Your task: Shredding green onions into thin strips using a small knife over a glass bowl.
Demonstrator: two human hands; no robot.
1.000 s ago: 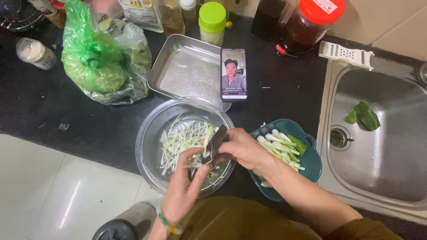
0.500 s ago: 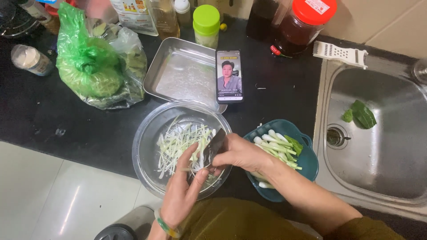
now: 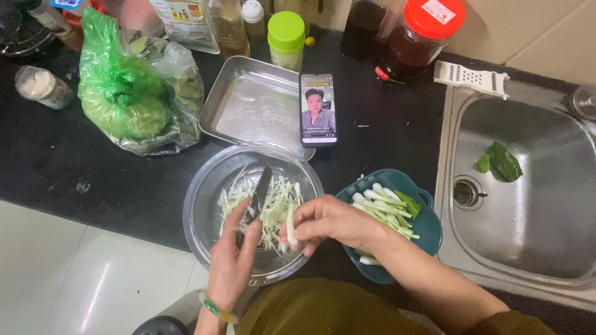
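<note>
A knife (image 3: 256, 198) is gripped by the left hand (image 3: 233, 263), blade running up and away over the clear bowl (image 3: 205, 205) of shreds. A white scallion piece (image 3: 290, 226) is pinched upright in the fingers of the right hand (image 3: 329, 223), just right of the blade, long axis approx. parallel to it. Bowl is set on the dark bench (image 3: 93, 180); more scallions are kept in the blue basket (image 3: 428, 232) to the right.

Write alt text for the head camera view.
Over a clear bowl of shredded scallion, the left hand holds a knife and the right hand a scallion piece. A teal bowl of scallions sits beside a sink.
</note>
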